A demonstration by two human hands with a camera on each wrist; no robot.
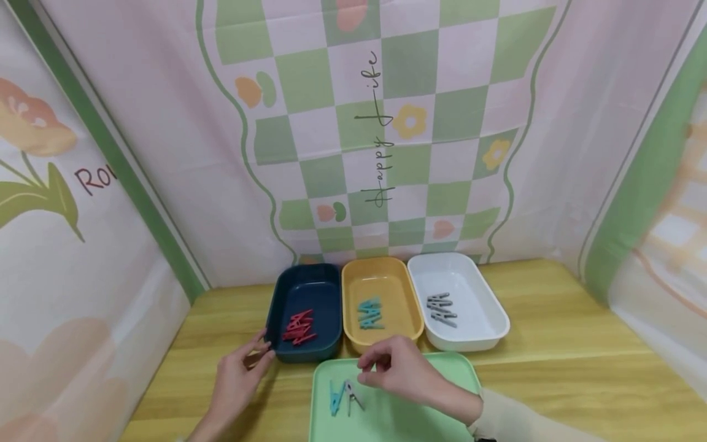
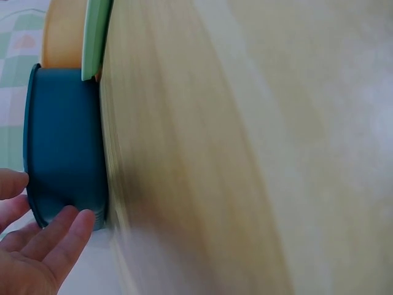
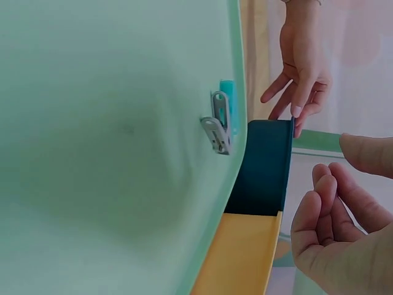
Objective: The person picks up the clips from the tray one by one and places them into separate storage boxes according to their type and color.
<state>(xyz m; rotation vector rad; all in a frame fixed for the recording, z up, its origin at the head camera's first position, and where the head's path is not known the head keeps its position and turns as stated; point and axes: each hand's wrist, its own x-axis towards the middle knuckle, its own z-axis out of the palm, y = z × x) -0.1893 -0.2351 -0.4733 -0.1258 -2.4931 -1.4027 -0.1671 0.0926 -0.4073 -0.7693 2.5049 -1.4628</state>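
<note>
My left hand (image 1: 237,374) touches the near left corner of the dark blue bin (image 2: 67,135), fingertips on its wall and rim. Red clothespins (image 1: 299,327) lie inside that bin. Over the light green tray (image 1: 397,408) hovers my right hand (image 1: 400,371), its fingers loosely bent and the thumb apart from them, nothing between. A grey clothespin (image 3: 219,123) and a teal clothespin (image 1: 336,398) lie side by side on the tray, just left of the right hand.
A yellow bin (image 1: 409,307) with several teal clothespins (image 1: 369,314) stands in the middle. To its right is a white bin (image 1: 475,294) holding grey clothespins (image 1: 440,309). All stand on a wood-grain table (image 1: 552,350), with a patterned cloth (image 1: 353,129) behind.
</note>
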